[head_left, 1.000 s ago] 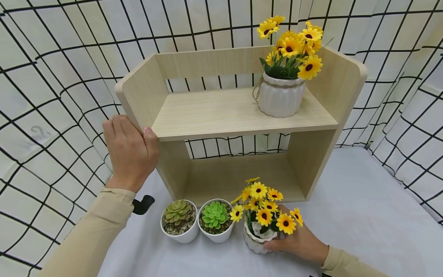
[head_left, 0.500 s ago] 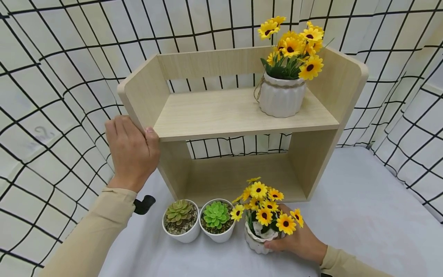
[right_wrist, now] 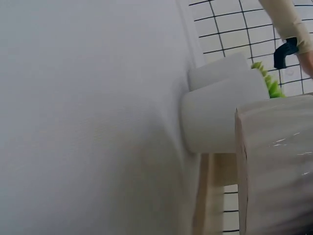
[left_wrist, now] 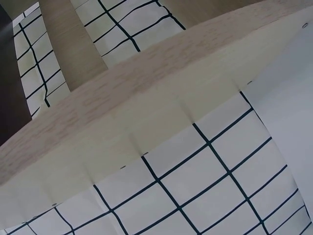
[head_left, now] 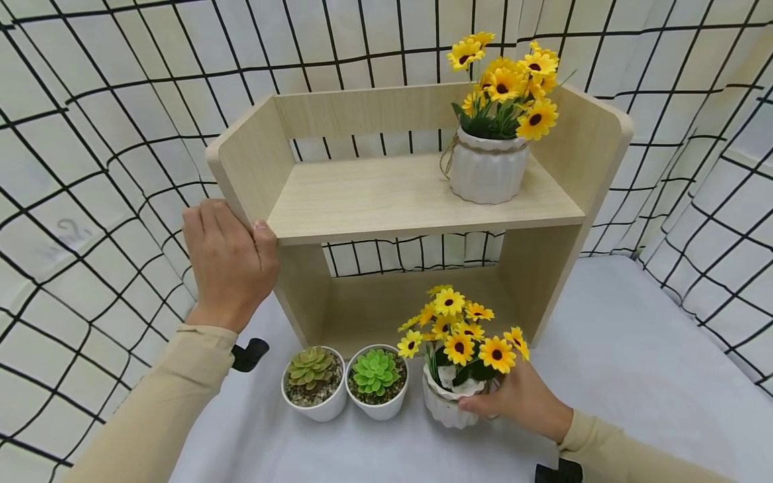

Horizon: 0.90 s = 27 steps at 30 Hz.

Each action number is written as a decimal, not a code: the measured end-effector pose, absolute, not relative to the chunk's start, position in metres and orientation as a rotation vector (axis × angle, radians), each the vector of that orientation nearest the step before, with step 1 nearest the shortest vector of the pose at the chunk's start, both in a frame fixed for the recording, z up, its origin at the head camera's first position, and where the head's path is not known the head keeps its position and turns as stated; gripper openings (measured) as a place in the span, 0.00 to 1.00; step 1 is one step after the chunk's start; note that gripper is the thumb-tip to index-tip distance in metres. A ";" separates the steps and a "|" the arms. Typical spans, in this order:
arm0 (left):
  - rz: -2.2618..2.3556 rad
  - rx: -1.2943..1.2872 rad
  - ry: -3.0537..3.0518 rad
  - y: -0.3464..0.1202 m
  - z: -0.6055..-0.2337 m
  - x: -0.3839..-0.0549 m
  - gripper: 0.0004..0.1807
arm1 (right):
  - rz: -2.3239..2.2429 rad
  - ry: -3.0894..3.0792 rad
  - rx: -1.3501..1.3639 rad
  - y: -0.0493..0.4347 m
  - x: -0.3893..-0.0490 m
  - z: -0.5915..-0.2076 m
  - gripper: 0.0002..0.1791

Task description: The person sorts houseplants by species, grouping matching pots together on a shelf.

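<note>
My left hand (head_left: 229,261) grips the left side panel of a two-tier wooden shelf (head_left: 374,194), its thumb on the front edge. With my right hand (head_left: 522,399) I hold a white fluted flowerpot (head_left: 447,406) of artificial sunflowers (head_left: 459,349), just in front of the lower compartment. In the right wrist view the base of this flowerpot (right_wrist: 276,166) hangs apart from the white cloth. To its left on the cloth stand two small white pots, one with a bright green succulent (head_left: 376,372), the other with a dull green succulent (head_left: 311,369).
Another white pot of sunflowers (head_left: 489,168) stands on the right part of the upper shelf. Black wire grid panels (head_left: 682,134) surround the shelf at the back and sides. White cloth (head_left: 652,349) covers the surface underneath, extending to the right of the shelf.
My right hand has raised the sunflower pot slightly off the cloth, and its flowers now sit higher in the head view. The left hand keeps its grip on the shelf.
</note>
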<state>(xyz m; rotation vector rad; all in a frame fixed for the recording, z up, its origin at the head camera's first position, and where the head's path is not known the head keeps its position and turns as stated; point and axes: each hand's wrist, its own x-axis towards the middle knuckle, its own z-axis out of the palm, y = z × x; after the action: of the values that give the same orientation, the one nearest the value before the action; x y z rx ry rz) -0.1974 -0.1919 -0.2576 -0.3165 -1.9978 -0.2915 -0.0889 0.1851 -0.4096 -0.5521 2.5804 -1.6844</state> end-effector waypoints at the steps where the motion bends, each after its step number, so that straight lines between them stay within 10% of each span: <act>1: -0.289 -0.316 -1.997 -0.192 -0.257 -0.198 0.24 | -1.703 2.568 -0.561 0.185 -0.090 -0.406 0.51; 27: -0.297 -0.322 -1.988 -0.193 -0.258 -0.198 0.25 | -1.785 2.318 -0.354 0.165 -0.101 -0.265 0.37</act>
<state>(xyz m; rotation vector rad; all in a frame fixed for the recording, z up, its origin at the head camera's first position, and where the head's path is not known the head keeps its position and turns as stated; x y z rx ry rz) -0.1977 -0.1926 -0.2578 -0.3218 -1.9875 -0.2966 -0.1010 0.1651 -0.2650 -0.3545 2.3184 -1.7847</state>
